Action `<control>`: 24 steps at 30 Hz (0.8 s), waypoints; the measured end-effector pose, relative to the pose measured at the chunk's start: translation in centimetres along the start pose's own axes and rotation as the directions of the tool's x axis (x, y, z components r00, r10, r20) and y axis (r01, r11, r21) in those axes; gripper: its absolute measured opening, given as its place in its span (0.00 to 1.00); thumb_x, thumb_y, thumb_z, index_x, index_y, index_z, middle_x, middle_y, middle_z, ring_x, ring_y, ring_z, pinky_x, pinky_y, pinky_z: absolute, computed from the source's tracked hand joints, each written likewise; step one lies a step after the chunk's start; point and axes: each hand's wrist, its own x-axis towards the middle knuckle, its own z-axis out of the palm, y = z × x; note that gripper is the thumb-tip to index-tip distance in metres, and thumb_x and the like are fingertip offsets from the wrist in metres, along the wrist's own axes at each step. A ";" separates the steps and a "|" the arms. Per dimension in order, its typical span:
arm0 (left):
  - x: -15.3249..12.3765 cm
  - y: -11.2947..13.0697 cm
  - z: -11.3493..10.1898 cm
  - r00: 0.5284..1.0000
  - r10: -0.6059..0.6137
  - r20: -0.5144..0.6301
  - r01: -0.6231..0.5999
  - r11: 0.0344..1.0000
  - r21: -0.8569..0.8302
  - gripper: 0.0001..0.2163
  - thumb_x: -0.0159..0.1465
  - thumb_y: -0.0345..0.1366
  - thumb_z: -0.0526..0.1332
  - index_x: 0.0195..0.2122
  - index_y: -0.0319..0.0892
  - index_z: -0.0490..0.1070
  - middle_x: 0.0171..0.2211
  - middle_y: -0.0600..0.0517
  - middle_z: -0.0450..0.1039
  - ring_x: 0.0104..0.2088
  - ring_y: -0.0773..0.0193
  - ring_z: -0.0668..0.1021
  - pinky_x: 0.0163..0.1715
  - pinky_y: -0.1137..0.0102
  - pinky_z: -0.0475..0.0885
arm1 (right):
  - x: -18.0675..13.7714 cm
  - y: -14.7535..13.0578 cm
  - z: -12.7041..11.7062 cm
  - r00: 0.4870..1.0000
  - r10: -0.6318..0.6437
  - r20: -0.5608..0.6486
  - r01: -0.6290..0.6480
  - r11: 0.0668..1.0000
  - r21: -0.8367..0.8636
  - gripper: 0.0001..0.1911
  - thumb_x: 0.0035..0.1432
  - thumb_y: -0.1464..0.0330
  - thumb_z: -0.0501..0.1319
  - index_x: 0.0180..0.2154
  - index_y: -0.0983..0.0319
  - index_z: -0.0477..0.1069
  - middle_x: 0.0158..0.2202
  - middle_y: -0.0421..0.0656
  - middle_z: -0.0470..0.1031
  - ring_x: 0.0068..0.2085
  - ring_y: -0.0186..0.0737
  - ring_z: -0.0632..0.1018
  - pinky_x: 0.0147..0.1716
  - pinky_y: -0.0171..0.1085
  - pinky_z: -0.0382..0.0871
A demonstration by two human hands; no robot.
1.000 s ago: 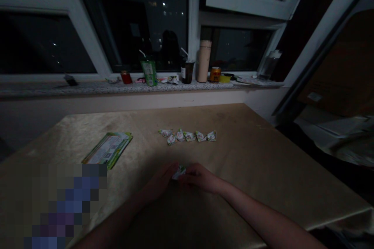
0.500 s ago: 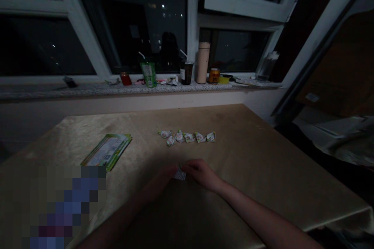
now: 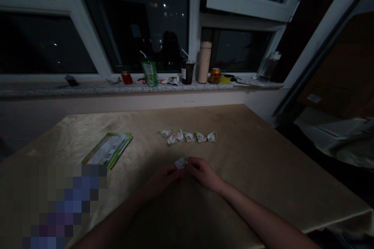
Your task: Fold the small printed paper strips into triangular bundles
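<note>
Between my two hands is a small printed white-and-green wrapper piece (image 3: 180, 162), much like the folded ones beyond it; its exact shape is too dim to make out. My left hand (image 3: 164, 177) pinches it from the left and below. At its right edge, the fingers of my right hand (image 3: 201, 171) are closed on it. Farther back on the table, a row of several folded wrapper pieces (image 3: 189, 137) lies in the same white and green. To the left rests a flat green-and-white packet (image 3: 108, 150).
A satiny tan cloth covers the table (image 3: 248, 163). Along the stone windowsill (image 3: 96, 88) stand a green cup (image 3: 150, 73) with a straw, a dark cup (image 3: 187, 74), a pink flask (image 3: 204, 62) and jars. A pixelated patch hides the lower left.
The wrapper piece has shifted slightly away from me and turned between my fingers. My left hand has moved from beside it to lower down, its fingers now showing below it.
</note>
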 end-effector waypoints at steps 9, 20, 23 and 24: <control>-0.3 0.0 -0.4 0.997 0.031 0.069 -0.029 0.999 -0.025 0.19 0.61 0.51 0.53 0.26 0.40 0.70 0.27 0.54 0.69 0.30 0.62 0.70 0.33 0.71 0.64 | -0.2 -0.3 -0.1 0.980 0.033 0.195 -0.067 0.984 0.168 0.26 0.57 0.48 0.55 0.24 0.65 0.67 0.22 0.37 0.61 0.25 0.31 0.60 0.25 0.32 0.53; -0.4 0.1 -0.4 0.994 0.048 0.097 -0.047 0.999 -0.018 0.21 0.62 0.53 0.52 0.25 0.40 0.69 0.26 0.54 0.68 0.30 0.62 0.70 0.33 0.71 0.63 | 0.0 -0.4 0.1 0.992 0.024 0.125 -0.044 0.986 0.163 0.25 0.52 0.47 0.59 0.24 0.64 0.65 0.22 0.36 0.61 0.25 0.31 0.60 0.26 0.32 0.54; -0.4 0.1 -0.3 0.995 0.043 0.095 -0.042 0.999 -0.006 0.20 0.62 0.52 0.52 0.25 0.40 0.69 0.24 0.55 0.67 0.27 0.64 0.69 0.31 0.72 0.62 | 0.1 -0.2 0.0 0.997 0.027 0.075 -0.036 0.992 0.120 0.25 0.52 0.47 0.59 0.23 0.63 0.62 0.21 0.35 0.57 0.25 0.30 0.58 0.25 0.31 0.53; -0.4 0.1 -0.3 0.994 0.041 0.101 -0.041 0.999 0.000 0.20 0.62 0.51 0.52 0.25 0.40 0.69 0.24 0.55 0.67 0.27 0.64 0.68 0.30 0.72 0.62 | 0.1 -0.2 0.0 0.998 0.026 0.064 -0.033 0.994 0.101 0.25 0.52 0.47 0.58 0.22 0.62 0.61 0.21 0.35 0.56 0.24 0.30 0.57 0.24 0.31 0.52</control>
